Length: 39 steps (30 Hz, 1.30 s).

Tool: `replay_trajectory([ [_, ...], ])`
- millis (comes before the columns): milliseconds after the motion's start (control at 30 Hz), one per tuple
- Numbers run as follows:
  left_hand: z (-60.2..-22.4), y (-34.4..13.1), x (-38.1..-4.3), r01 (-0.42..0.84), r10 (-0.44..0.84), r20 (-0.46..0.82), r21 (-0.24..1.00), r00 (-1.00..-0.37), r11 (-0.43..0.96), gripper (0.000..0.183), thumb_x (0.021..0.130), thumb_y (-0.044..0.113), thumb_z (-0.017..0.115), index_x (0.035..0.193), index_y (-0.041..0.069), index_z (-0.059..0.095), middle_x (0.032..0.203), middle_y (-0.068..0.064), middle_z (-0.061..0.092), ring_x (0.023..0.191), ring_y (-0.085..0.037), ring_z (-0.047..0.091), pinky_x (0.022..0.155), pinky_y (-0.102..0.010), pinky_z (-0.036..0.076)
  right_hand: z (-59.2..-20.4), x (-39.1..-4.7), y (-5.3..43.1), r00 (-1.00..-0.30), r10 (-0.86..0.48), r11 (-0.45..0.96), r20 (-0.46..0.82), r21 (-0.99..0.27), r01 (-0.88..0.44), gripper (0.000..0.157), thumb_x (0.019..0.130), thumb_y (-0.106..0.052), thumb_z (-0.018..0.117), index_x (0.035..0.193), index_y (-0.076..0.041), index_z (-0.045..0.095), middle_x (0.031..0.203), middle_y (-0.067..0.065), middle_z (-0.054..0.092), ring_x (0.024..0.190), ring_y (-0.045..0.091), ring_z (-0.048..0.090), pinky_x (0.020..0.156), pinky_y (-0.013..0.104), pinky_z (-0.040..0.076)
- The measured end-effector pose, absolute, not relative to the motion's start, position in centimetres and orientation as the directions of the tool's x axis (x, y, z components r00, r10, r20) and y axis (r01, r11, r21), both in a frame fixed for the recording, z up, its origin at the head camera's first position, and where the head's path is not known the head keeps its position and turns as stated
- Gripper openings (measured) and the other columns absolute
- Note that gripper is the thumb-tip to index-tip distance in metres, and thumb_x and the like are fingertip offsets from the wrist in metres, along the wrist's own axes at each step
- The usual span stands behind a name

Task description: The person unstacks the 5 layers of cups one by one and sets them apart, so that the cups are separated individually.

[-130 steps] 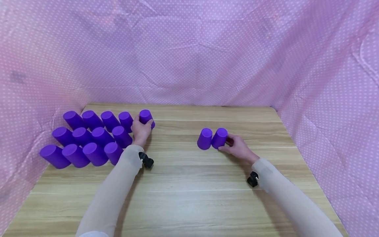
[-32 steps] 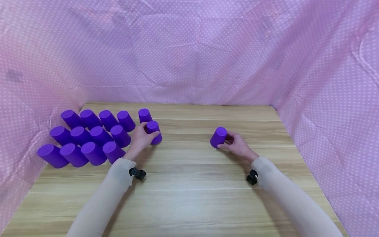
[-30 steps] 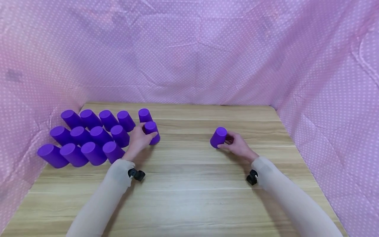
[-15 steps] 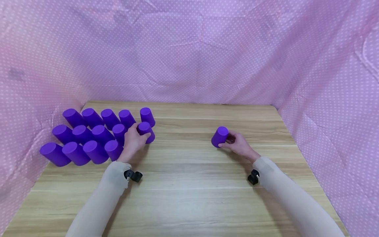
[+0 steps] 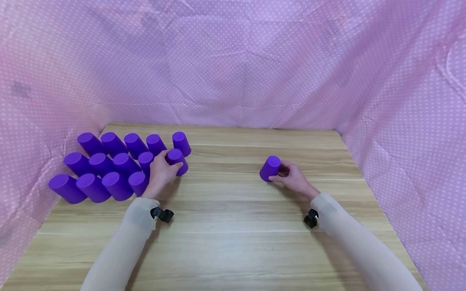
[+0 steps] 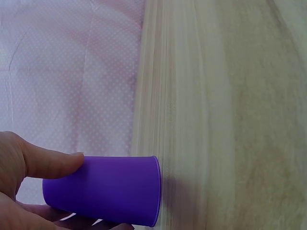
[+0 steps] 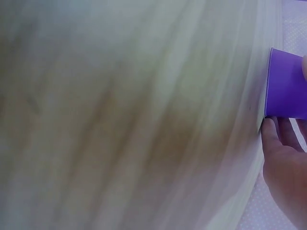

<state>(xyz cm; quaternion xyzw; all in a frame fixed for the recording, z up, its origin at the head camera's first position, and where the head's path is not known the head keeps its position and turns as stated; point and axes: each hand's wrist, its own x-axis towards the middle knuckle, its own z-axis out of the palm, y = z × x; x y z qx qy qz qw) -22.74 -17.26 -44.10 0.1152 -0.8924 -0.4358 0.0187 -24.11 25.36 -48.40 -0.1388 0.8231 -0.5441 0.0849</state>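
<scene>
My left hand [image 5: 162,174] grips an upside-down purple cup [image 5: 178,163] at the right end of the middle row, thumb on one side and fingers on the other. In the left wrist view this cup [image 6: 108,189] has its rim close over the wooden table. Just behind it stands another purple cup [image 5: 181,143], ending the back row. Right of the table's middle, my right hand [image 5: 294,179] holds a second upside-down purple cup [image 5: 270,169] by its right side. The right wrist view shows only part of that cup [image 7: 287,85], its rim down at the table.
Several more upside-down purple cups [image 5: 92,188] stand in three rows on the left of the wooden table [image 5: 225,226]. Pink dotted cloth [image 5: 233,72] hangs behind the table and along both sides.
Earlier, two cups stood side by side at the right and my left hand was at the back row. Now one stands there; my left hand has drawn its cup leftward to the middle row.
</scene>
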Motion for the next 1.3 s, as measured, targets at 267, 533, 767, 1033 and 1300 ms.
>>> replay_trajectory([
  [267, -44.2, -17.6, -22.8, -0.201, -0.230, -0.081, 0.800, -0.970, 0.565, 0.058, 0.089, 0.013, 0.067, 0.139, 0.001, 0.042, 0.132, -0.024, 0.051, 0.119, -0.037, 0.049, 0.101, -0.048, 0.039, -46.4, -23.5, 23.0, -0.937, -0.350, 0.403, -0.010, -0.904, -0.141, 0.051, 0.080, -0.009, 0.078, 0.124, 0.005, 0.055, 0.115, 0.020, 0.062, 0.105, 0.033, 0.059, 0.093, 0.041, 0.047],
  [533, -44.2, -17.9, -23.1, -0.182, -0.239, -0.062, 0.834, -0.969, 0.521, 0.059, 0.085, 0.013, 0.072, 0.138, 0.004, 0.047, 0.131, -0.021, 0.053, 0.119, -0.034, 0.050, 0.101, -0.044, 0.039, -46.2, -23.3, 16.5, -0.907, -0.420, 0.365, -0.030, -0.921, -0.139, 0.053, 0.082, -0.011, 0.076, 0.128, 0.003, 0.054, 0.119, 0.017, 0.061, 0.106, 0.030, 0.060, 0.093, 0.036, 0.048],
  [767, -44.2, -18.2, -23.0, -0.183, -0.234, -0.064, 0.828, -0.970, 0.530, 0.061, 0.086, 0.013, 0.072, 0.139, 0.003, 0.045, 0.131, -0.021, 0.053, 0.120, -0.035, 0.049, 0.102, -0.044, 0.038, -47.1, -22.7, 9.7, -0.862, -0.506, 0.295, -0.024, -0.944, -0.146, 0.059, 0.081, -0.008, 0.077, 0.133, -0.001, 0.051, 0.122, 0.011, 0.060, 0.108, 0.022, 0.059, 0.092, 0.028, 0.048],
  [1033, -44.3, -18.4, -22.9, -0.153, -0.221, -0.028, 0.809, -0.975, 0.568, 0.060, 0.084, 0.015, 0.074, 0.137, 0.002, 0.048, 0.127, -0.021, 0.056, 0.117, -0.036, 0.051, 0.100, -0.046, 0.040, -46.9, -21.4, 3.8, -0.814, -0.580, 0.314, 0.001, -0.922, -0.226, 0.060, 0.078, -0.012, 0.080, 0.131, -0.002, 0.054, 0.121, 0.008, 0.061, 0.109, 0.016, 0.059, 0.094, 0.027, 0.046],
  [1300, -44.2, -18.6, -22.9, -0.139, -0.212, -0.018, 0.807, -0.977, 0.574, 0.060, 0.084, 0.013, 0.074, 0.137, 0.001, 0.049, 0.126, -0.022, 0.056, 0.115, -0.036, 0.052, 0.099, -0.046, 0.041, -47.0, -21.2, 0.8, -0.802, -0.597, 0.345, 0.003, -0.902, -0.260, 0.058, 0.077, -0.015, 0.082, 0.129, -0.003, 0.057, 0.120, 0.006, 0.063, 0.107, 0.011, 0.058, 0.092, 0.022, 0.045],
])
